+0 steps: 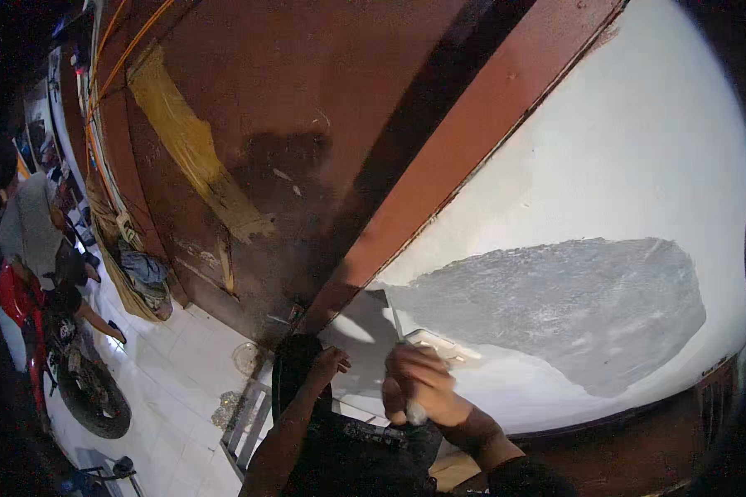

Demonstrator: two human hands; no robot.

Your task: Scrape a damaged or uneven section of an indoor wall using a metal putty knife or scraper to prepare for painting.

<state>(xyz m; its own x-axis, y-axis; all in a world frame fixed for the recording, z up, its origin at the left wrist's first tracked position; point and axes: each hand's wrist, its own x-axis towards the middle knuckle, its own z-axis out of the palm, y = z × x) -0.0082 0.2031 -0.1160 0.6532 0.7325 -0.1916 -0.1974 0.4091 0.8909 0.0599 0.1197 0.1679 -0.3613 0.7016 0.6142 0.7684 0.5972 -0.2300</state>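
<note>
My right hand (427, 385) is closed round the handle of what looks like a wide paintbrush (443, 342), its pale flat head turned toward the wall. Motion blurs the hand and tool, and I cannot tell whether the head touches the surface. A large grey patch (564, 306) spreads over the white wall (630, 149) to the right of it. My left hand (331, 364) hangs by my dark-clothed knee (294, 364), fingers loosely bent and slightly apart, with nothing visible in it.
A reddish-brown post (439, 157) borders the white wall beside a dark brown panel (265, 58). At left, a person in grey (29, 224) is by a red motorbike (25, 311). A round pale dish (245, 359) rests on the tiled floor (170, 381).
</note>
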